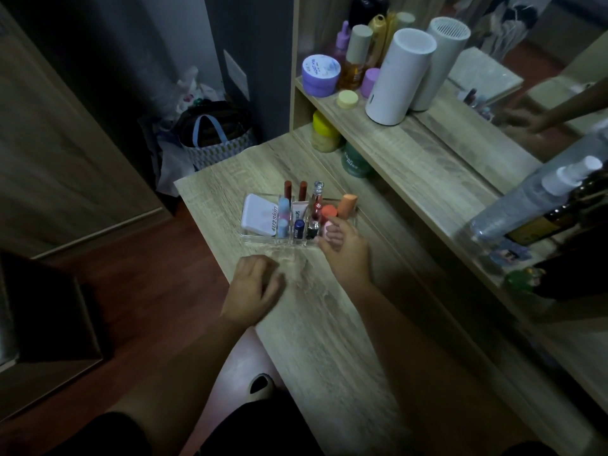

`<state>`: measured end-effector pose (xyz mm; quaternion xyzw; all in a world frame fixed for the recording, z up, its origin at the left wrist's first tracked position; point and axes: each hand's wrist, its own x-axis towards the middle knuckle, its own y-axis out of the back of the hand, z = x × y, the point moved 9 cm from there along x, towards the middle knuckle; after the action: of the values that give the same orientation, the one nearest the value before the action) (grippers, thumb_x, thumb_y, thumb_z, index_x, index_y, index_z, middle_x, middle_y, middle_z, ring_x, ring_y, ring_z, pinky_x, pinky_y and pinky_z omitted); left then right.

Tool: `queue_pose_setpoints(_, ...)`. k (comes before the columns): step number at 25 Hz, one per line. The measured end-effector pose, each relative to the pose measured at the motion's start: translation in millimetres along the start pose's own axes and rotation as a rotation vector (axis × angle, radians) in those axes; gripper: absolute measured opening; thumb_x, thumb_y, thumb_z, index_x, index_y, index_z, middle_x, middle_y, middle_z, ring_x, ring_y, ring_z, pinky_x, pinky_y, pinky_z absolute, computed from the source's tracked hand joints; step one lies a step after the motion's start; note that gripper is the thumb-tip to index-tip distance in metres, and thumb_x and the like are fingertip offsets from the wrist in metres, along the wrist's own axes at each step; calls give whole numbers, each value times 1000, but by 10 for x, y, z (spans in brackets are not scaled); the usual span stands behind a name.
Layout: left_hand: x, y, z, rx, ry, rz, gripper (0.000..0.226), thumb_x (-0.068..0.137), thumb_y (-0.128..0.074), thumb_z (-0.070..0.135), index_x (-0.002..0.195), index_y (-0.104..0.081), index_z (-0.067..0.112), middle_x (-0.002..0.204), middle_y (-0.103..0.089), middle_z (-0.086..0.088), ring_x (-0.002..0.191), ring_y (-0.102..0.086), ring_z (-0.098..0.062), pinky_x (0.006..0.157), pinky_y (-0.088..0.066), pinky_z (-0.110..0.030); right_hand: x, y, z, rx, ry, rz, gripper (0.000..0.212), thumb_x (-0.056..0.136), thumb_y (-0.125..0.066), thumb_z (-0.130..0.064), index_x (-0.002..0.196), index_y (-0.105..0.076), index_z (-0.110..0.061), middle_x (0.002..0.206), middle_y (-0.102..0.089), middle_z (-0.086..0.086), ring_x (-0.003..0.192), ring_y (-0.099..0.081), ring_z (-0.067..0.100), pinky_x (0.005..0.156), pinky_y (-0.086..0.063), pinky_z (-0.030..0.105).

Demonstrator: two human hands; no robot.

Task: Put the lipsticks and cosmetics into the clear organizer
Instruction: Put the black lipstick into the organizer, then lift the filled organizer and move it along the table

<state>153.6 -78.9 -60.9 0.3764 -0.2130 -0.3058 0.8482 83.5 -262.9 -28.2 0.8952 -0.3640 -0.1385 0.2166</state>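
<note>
The clear organizer stands on the wooden table. A white compact lies in its left section. Its middle slots hold two pale blue sticks, two dark red lipsticks, a white tube, a dark blue stick and a clear-capped gloss. Two orange sponges sit in the right section. My right hand has its fingers on a pink sponge at the organizer's right front. My left hand rests on the table with loosely curled fingers, holding nothing.
A raised shelf behind the organizer carries bottles, purple jars and a tall white cylinder. A mirror at right reflects my arm. A spray bottle stands at the right. Bags sit on the floor beyond the table's left edge.
</note>
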Motion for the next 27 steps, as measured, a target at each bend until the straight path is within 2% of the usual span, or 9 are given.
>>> queue_pose_setpoints(4, 68, 265, -388, -117, 345, 232, 24, 82, -57, 9, 103, -55, -1, 103, -55, -23, 97, -52, -35, 83, -38, -31, -49, 142, 132, -100, 33, 129, 43, 73, -75, -15, 113, -57, -18, 106, -61, 1, 94, -60, 17, 74, -49, 24)
queue_pose_setpoints(7, 211, 291, -491, -174, 410, 186, 49, 77, -64, 6, 123, -48, 1, 118, -55, -20, 107, -52, -31, 87, -35, -26, -58, 214, 316, -181, -21, 202, 62, 66, -81, -23, 119, -50, -14, 117, -56, 10, 108, -55, 25, 86, -42, 30)
queue_pose_setpoints(10, 296, 290, -594, -269, 512, 157, 67, 75, -71, 15, 134, -41, 8, 128, -58, -14, 114, -55, -26, 93, -38, -27, -16, 130, 475, -175, -98, 73, 88, 63, -82, -20, 137, -34, -17, 133, -52, 9, 123, -48, 23, 99, -37, 32)
queue_pose_setpoints(12, 402, 288, -571, -270, 462, 98, 67, 72, -76, 20, 130, -45, 11, 125, -62, -11, 110, -59, -25, 91, -44, -27, 29, 70, 495, -131, -109, -10, 91, 65, -80, -16, 141, -29, -21, 130, -57, 7, 121, -53, 24, 101, -44, 40)
queue_pose_setpoints(15, 575, 332, -491, -252, 354, 30, 61, 66, -83, 25, 118, -52, 15, 107, -69, -6, 89, -64, -15, 68, -45, -17, 98, 74, 443, -77, -118, -27, 87, 69, -78, -18, 139, -29, -29, 121, -64, 5, 112, -60, 25, 96, -49, 43)
queue_pose_setpoints(20, 705, 238, -534, -241, 360, -78, 83, 63, -85, 33, 133, -42, 16, 121, -62, -13, 115, -54, -30, 97, -48, -43, 189, 26, 432, 8, -149, -94, 96, 68, -80, -13, 144, -23, -27, 124, -63, 9, 114, -59, 28, 101, -47, 47)
queue_pose_setpoints(22, 711, 217, -565, -240, 374, -91, 86, 63, -85, 35, 135, -40, 16, 123, -61, -14, 117, -52, -33, 98, -47, -47, 204, 35, 446, -12, -162, -91, 93, 68, -80, -12, 143, -27, -28, 121, -65, 8, 112, -60, 26, 100, -46, 39)
queue_pose_setpoints(24, 721, 245, -542, -233, 337, -57, 83, 63, -85, 33, 132, -44, 14, 118, -64, -14, 111, -56, -31, 93, -50, -44, 200, 62, 453, -5, -176, -71, 88, 68, -80, -11, 139, -33, -30, 117, -67, 6, 110, -61, 23, 96, -44, 31)
queue_pose_setpoints(27, 728, 306, -497, -242, 299, -7, 77, 62, -86, 28, 128, -49, 13, 112, -68, -13, 96, -63, -22, 77, -48, -28, 190, 71, 436, -4, -167, -56, 87, 66, -81, -10, 138, -36, -28, 117, -68, 6, 109, -61, 22, 97, -47, 35)
